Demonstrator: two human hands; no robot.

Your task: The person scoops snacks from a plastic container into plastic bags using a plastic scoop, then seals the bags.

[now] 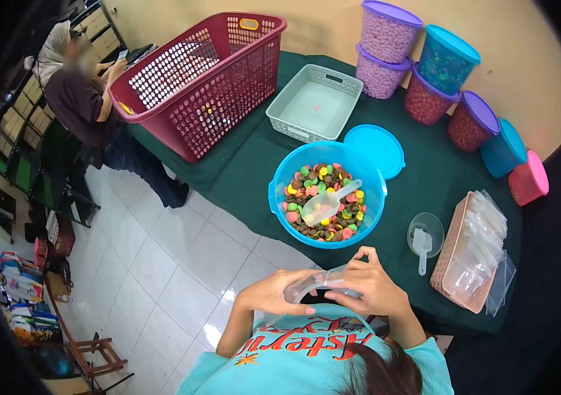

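Observation:
In front of my chest, my left hand [279, 291] and my right hand [378, 287] are closed on a clear plastic pouch [318, 283], one on each side of it. Its upper edge looks curved and bulged apart; I cannot make out anything inside. Just beyond my hands stands a round blue tub [279, 220] of brown, pink, green and yellow candies [300, 191]. A translucent scoop [321, 207] lies on top of the candies. To the right, a small clear cup [433, 227] has a small white scoop [422, 253] in it.
A pink basket [442, 273] of clear pouches [481, 240] stands at right. Behind the tub are a blue lid [376, 151], a grey basket [313, 105] and a large maroon basket [195, 122]. Several lidded tubs [382, 76] line the wall. A person [86, 112] stands at far left.

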